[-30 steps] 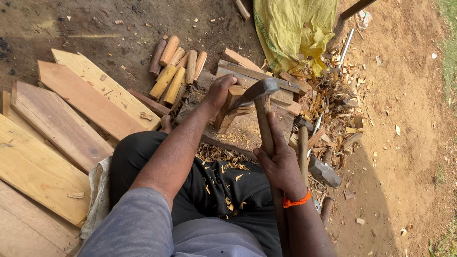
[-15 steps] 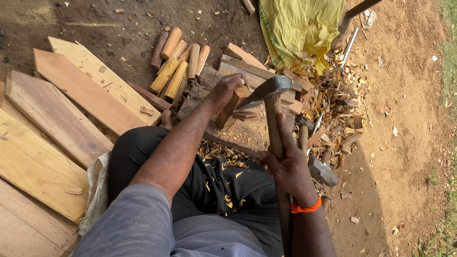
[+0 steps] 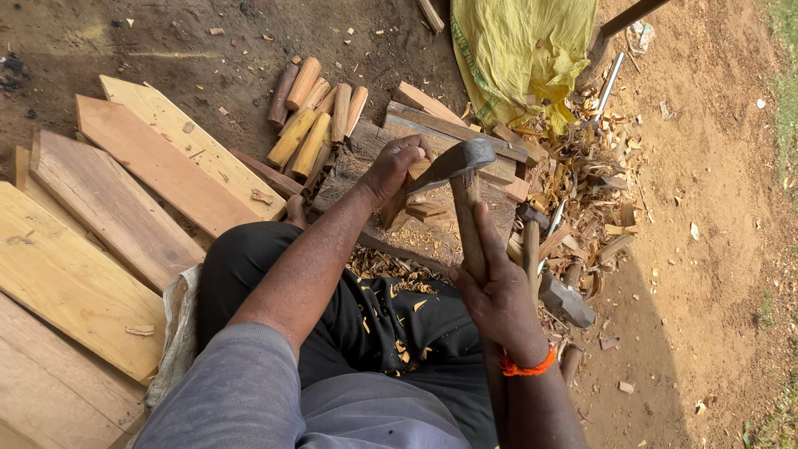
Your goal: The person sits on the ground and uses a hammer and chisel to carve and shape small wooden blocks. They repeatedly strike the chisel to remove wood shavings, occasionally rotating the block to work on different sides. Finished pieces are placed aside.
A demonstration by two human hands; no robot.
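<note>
My left hand (image 3: pixel 394 167) grips the top of a short wooden piece (image 3: pixel 401 196) that stands upright on a chopping block (image 3: pixel 346 167). In my right hand (image 3: pixel 497 289) is the wooden handle of a hatchet (image 3: pixel 462 170). Its grey metal head lies against the top of the wooden piece, right beside my left fingers. Wood chips (image 3: pixel 391 268) cover my lap and the ground under the block.
Several rounded wooden pegs (image 3: pixel 313 116) lie piled behind the block. Flat planks (image 3: pixel 141 179) are spread on the ground at my left. A yellow sack (image 3: pixel 517 50), shavings (image 3: pixel 586 179), a metal rod (image 3: pixel 608 85) and a hammer (image 3: pixel 564 298) lie at the right.
The hatchet head has stayed at the top of the wooden piece while my right hand shifted slightly on the handle. My left hand kept its grip on the piece.
</note>
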